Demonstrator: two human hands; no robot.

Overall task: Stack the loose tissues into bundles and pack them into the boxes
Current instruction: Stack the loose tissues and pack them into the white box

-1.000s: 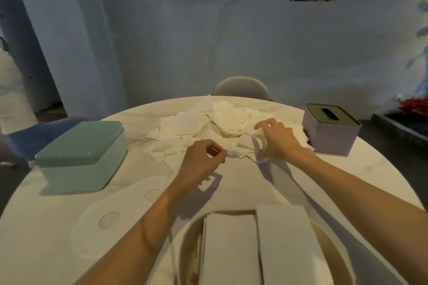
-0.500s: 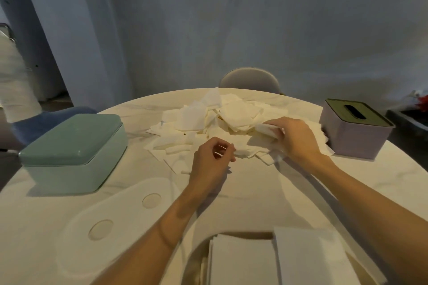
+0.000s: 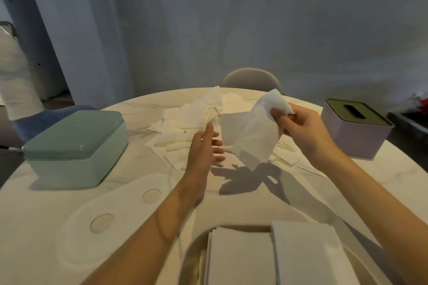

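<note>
The right hand (image 3: 303, 129) is pinching a crumpled white paper tissue (image 3: 252, 132) above the desk (image 3: 46, 210); the left hand (image 3: 203, 146) is hovering beside it, fingers spread wide, holding nothing.

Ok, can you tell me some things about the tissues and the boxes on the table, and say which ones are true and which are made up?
1. The right hand holds a tissue up off the table. True.
2. The left hand is gripping a tissue too. False: its fingers are open and it holds nothing.
3. The green box has its lid shut. True.
4. The purple box sits on the left side of the table. False: it is on the right, and the green box is on the left.
5. A pile of loose tissues lies in the middle of the table. True.
</note>
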